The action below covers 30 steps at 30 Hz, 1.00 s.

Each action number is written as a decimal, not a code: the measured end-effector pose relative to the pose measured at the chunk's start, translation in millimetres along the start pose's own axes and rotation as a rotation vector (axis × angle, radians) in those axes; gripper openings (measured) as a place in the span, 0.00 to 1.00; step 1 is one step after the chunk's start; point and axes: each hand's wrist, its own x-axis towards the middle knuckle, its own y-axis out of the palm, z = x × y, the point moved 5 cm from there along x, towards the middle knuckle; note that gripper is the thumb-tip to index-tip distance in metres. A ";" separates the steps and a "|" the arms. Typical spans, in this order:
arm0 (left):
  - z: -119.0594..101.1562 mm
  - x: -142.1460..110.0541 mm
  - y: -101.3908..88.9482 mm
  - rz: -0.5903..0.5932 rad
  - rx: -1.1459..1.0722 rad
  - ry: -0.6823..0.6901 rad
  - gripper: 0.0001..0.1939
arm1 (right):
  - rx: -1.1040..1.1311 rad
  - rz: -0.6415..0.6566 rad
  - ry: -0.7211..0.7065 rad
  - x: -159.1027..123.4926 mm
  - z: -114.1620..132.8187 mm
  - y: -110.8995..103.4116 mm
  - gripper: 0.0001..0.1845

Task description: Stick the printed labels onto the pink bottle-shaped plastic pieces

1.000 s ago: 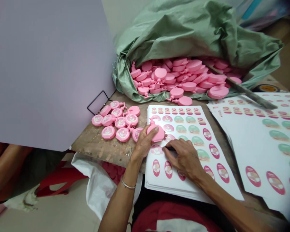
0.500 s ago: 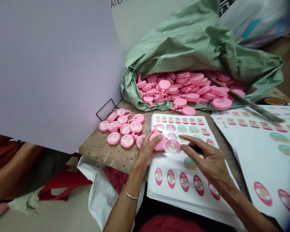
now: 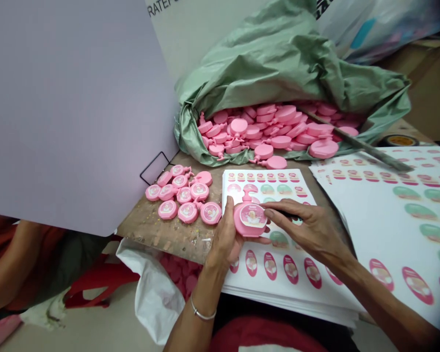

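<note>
My left hand (image 3: pixel 223 242) grips a flat, round pink plastic bottle (image 3: pixel 244 227) upright, with its pump-like neck pointing away from me. A pink-and-white oval label (image 3: pixel 253 218) with a baby picture lies on the bottle's face. My right hand (image 3: pixel 310 230) is just beside the label, its fingertips near the label's right edge, with a slim dark tool (image 3: pixel 286 213) held under its fingers. Below both hands lies a stack of printed label sheets (image 3: pixel 267 177).
Labelled pink bottles (image 3: pixel 185 195) lie on the worn wooden table (image 3: pixel 168 239). Unlabelled ones (image 3: pixel 264 127) spill from a green sack (image 3: pixel 278 63). More label sheets (image 3: pixel 374 225) and a metal bar (image 3: pixel 355 142) lie right. A lilac board (image 3: pixel 69 107) stands left, beside a co-worker's arm (image 3: pixel 11 274).
The label has gone from beside the bottle's edge onto its face. The bottle has turned and moved right, and my right hand has drawn back to the right of it.
</note>
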 end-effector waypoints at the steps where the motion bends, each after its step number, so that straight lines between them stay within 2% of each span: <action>1: 0.6 -0.1 0.3 0.006 0.005 -0.005 0.33 | -0.001 0.006 0.001 -0.2 -0.8 0.0 0.09; 8: 5.0 -0.4 0.7 0.021 0.018 -0.073 0.37 | -0.012 0.024 -0.026 -3.1 -2.1 0.6 0.10; 18: 1.6 -5.6 2.1 -0.010 -0.015 -0.047 0.35 | -0.045 -0.003 -0.061 -4.3 7.9 3.2 0.10; 30: 0.6 -7.4 1.0 -0.027 -0.016 -0.038 0.34 | -0.053 -0.011 -0.077 -4.3 6.3 6.5 0.09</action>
